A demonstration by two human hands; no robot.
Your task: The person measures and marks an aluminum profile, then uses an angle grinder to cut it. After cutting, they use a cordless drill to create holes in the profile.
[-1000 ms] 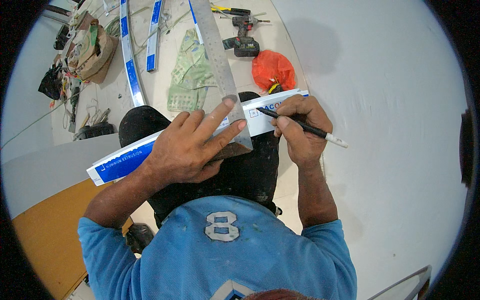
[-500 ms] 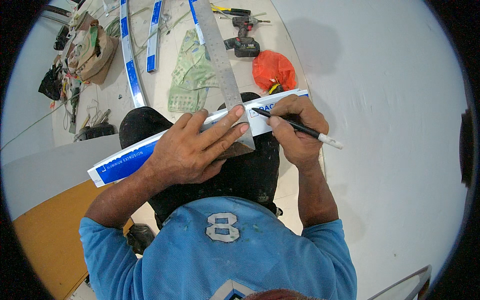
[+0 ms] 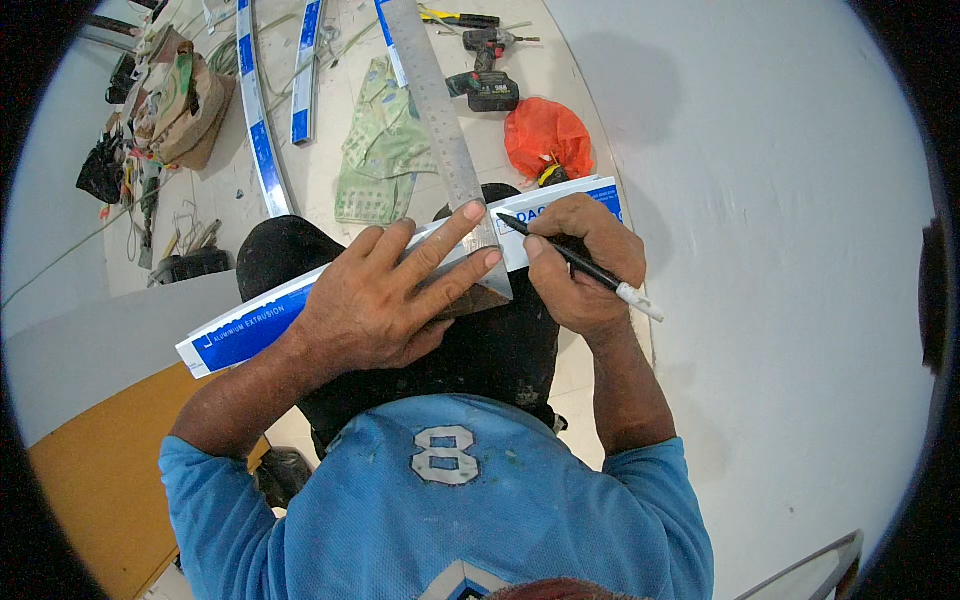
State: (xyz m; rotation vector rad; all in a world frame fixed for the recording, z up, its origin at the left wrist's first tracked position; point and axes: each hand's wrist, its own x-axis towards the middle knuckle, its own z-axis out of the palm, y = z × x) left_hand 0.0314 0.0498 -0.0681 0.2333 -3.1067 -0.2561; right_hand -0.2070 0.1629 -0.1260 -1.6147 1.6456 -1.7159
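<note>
Across my knees lies a white aluminium extrusion (image 3: 262,327) with blue printed film, its right end higher than its left. A metal try square (image 3: 455,150) crosses it, its long blade pointing away from me. My left hand (image 3: 385,290) grips the square against the bar, with index and middle fingers stretched over the blade and the thumb hidden. In my right hand (image 3: 590,265) is a black marker pen (image 3: 590,267) with a whitish rear end, pinched between thumb and fingers. Its tip is at the extrusion's face, just right of the blade; whether it touches I cannot tell.
Beyond my knees, a cordless drill (image 3: 488,75), a red plastic bag (image 3: 548,138) and a green patterned cloth (image 3: 385,150) lie on the tiled floor. More blue-filmed strips (image 3: 258,120) lie left, near a brown bag (image 3: 195,110). A pale wall (image 3: 770,250) bounds the right side.
The marker pen's tip has shifted slightly left and up toward the square's blade, and its rear end has swung down and left with my right hand. My left hand and the square barely moved.
</note>
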